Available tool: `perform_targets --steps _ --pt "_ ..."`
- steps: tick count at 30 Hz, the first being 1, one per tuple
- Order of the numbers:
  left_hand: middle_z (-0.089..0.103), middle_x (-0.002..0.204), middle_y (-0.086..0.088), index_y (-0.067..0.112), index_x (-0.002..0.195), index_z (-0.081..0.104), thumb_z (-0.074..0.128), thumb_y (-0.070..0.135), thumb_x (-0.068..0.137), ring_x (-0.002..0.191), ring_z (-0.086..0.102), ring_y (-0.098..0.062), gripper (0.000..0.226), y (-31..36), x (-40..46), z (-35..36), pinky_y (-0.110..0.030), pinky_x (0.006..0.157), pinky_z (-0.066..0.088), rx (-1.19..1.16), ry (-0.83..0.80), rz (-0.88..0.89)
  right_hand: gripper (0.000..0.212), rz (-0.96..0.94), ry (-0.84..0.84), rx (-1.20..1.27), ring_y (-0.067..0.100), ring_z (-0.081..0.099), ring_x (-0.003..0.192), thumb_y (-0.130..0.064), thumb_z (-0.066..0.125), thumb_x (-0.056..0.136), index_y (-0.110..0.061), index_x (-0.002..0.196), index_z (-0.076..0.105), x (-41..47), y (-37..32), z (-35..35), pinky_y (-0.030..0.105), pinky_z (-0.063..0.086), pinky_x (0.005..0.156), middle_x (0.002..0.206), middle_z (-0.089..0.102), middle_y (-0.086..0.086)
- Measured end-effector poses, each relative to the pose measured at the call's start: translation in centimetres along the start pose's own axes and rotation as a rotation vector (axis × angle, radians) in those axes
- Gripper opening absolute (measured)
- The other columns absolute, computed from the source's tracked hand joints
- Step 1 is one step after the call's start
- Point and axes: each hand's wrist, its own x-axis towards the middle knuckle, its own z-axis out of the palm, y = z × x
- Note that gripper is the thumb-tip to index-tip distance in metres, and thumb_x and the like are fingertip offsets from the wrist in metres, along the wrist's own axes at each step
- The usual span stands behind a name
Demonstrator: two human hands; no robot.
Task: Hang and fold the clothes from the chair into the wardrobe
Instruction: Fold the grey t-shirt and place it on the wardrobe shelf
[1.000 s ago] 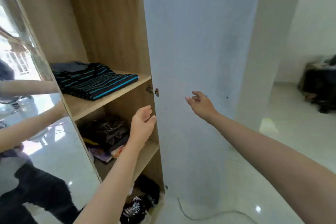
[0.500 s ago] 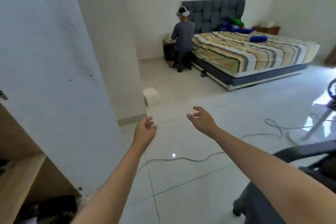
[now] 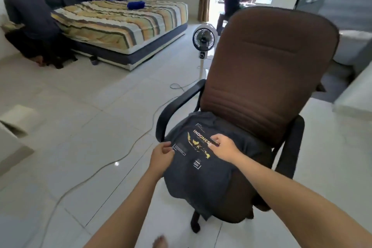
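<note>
A dark shirt (image 3: pixel 199 169) lies on the brown chair (image 3: pixel 267 70). The left hand (image 3: pixel 162 156) pinches its edge. The right hand (image 3: pixel 224 148) pinches its middle.

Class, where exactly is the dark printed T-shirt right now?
In the head view, lower centre, the dark T-shirt lies draped over the seat of the brown office chair, its hem hanging off the front edge, with the left hand and right hand on it.

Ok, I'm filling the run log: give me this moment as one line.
stage: pickup at chair | left hand: pinches dark T-shirt edge | right hand: pinches its print | T-shirt: draped on seat | wardrobe: out of view
</note>
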Motion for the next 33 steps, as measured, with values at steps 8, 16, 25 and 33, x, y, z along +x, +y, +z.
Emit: perform_targets --steps 8,16,25,33 --pt "0.065 0.102 0.002 0.019 0.112 0.058 0.059 0.014 0.087 0.094 0.063 -0.015 0.025 1.1 7.4 9.1 -0.036 0.093 0.050 0.177 -0.214 0.006 0.042 0.259 0.129 0.088 0.022 0.052 0.121 -0.027 0.064 0.089 -0.011 0.127 0.056 2.9 10.2 -3.4 0.026 0.039 0.096 0.130 0.054 0.011" --pt "0.065 0.091 -0.001 0.018 0.109 0.058 0.053 0.009 0.088 0.071 0.059 -0.012 0.023 2.1 23.0 16.1 -0.024 0.066 0.050 0.369 -0.454 0.007 0.040 0.556 0.291 0.274 0.024 0.056 0.115 -0.026 0.064 0.090 -0.009 0.126 0.058 13.0 14.6 -3.5 0.025 0.039 0.088 0.122 0.059 0.010" --pt "0.061 0.110 -0.005 0.009 0.118 0.058 0.055 0.006 0.089 0.092 0.059 -0.017 0.029 1.6 39.9 25.0 -0.024 0.081 0.047 0.602 -0.624 0.084 0.034 0.675 0.349 0.235 0.024 0.056 0.116 -0.022 0.063 0.090 -0.011 0.122 0.061 24.7 19.1 -3.0 0.027 0.040 0.097 0.123 0.059 0.009" --pt "0.044 0.138 -0.011 0.021 0.116 0.064 0.062 0.013 0.082 0.127 0.040 -0.034 0.035 -1.6 48.3 28.0 -0.042 0.106 0.033 0.998 -0.700 0.494 0.038 0.597 0.230 -0.214 0.031 0.025 0.135 -0.040 0.054 0.093 -0.031 0.130 0.054 31.7 23.2 -0.5 0.051 0.021 0.112 0.148 0.036 0.001"
